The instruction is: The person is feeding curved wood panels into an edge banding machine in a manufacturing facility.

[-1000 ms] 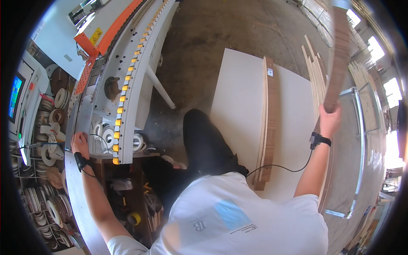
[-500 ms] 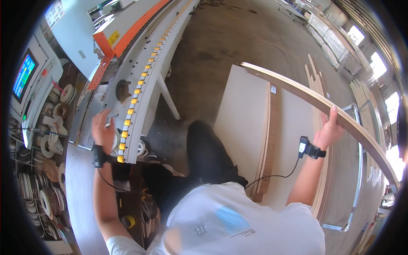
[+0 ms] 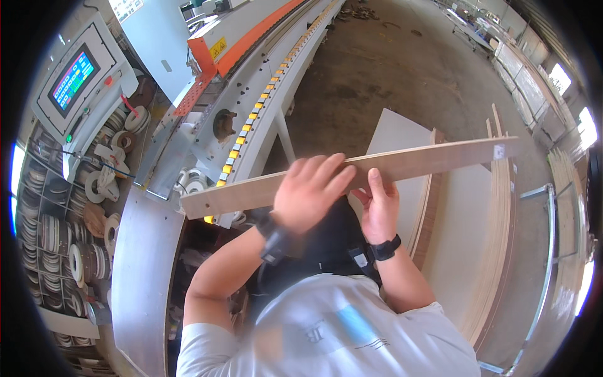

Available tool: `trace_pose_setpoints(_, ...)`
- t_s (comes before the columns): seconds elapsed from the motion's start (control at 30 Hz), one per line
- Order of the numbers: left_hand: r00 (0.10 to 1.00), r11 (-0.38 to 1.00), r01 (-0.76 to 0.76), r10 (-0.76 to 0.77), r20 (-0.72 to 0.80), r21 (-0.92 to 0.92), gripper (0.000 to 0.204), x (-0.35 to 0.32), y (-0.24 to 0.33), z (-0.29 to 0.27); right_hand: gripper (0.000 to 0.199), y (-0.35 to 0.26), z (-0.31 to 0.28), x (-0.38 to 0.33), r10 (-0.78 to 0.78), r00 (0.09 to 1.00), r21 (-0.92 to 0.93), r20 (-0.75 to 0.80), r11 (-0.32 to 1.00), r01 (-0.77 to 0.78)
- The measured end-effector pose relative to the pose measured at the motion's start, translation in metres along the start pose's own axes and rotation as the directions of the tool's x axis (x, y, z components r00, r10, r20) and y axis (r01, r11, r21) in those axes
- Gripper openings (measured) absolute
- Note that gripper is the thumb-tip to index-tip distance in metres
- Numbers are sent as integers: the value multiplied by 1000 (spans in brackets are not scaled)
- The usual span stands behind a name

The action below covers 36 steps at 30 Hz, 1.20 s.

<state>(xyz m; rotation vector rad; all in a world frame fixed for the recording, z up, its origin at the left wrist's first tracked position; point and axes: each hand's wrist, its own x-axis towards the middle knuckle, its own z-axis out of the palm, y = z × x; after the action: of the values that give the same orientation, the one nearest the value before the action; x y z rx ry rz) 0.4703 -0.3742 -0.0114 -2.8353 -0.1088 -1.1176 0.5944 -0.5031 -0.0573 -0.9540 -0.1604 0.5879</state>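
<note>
The right hand [image 3: 380, 210] holds a long wood-grained board [image 3: 430, 161] by its lower edge; the left hand [image 3: 309, 196] lies across its face, grip unclear.

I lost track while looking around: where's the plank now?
In the head view, the plank slants across the middle, at the left hand and right hand, its left part crossing in front of the yellow rollers.

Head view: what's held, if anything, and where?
A long brown board, held around mid-length by the right hand; left hand overlaps it, grip unclear.
</note>
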Motion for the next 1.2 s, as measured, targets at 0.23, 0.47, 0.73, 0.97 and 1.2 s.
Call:
trace_pose_setpoints(0.23, 967, 980, 192, -179, 179, -57, 61, -90, -64, -33, 41, 2, -52, 54, 104, 993, 137, 50, 984, -110)
trace_pose_setpoints(0.47, 868, 946, 325, -293, 401, -11, 63, -120, -62, -51, 44, 73, -26, 23, 479, 866, 144, 142, 856, -497)
trace_pose_setpoints(0.73, 867, 911, 400, -341, 364, -98, 55, -124, -66, -52, 37, 97, 8, 5, 574, 652, -192, 496, 804, -562)
trace_pose_setpoints(0.97, 836, 847, 526, -531, 138, 75, 44, -176, -137, -105, 28, 96, -43, 31, 520, 783, -418, 341, 830, -369)
trace_pose_setpoints(1.2, 630, 621, 740, -775, 58, 257, 42, -252, -211, -155, 21, 128, -78, 32, 574, 791, -526, 209, 748, -404)
